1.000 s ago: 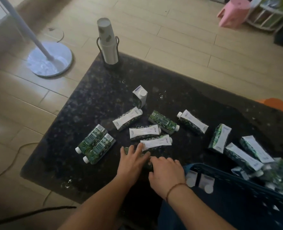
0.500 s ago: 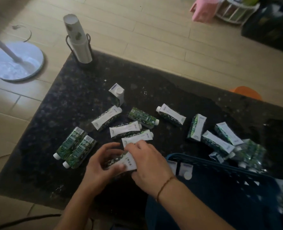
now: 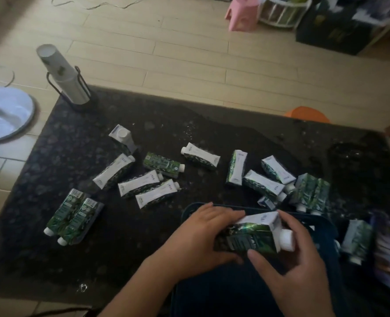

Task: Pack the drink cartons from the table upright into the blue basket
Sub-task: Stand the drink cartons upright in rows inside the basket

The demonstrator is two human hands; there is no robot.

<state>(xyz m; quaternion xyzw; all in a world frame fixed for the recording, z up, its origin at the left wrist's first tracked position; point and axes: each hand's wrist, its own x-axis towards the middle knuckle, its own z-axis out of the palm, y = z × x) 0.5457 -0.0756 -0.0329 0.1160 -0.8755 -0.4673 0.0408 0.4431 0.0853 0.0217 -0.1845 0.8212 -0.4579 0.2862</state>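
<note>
While both hands grip it, carton [image 3: 250, 236] lying sideways, seemingly above basket [image 3: 322, 227], cap rightward

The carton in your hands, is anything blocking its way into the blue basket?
Nothing visible. The green-and-white drink carton, held by the left hand and right hand, is over the dark blue plastic basket.

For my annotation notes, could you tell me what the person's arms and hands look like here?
Both forearms are bare, with no sleeves or gloves in view. The left hand and right hand show no rings. No wristband shows on either wrist in this frame.
</note>
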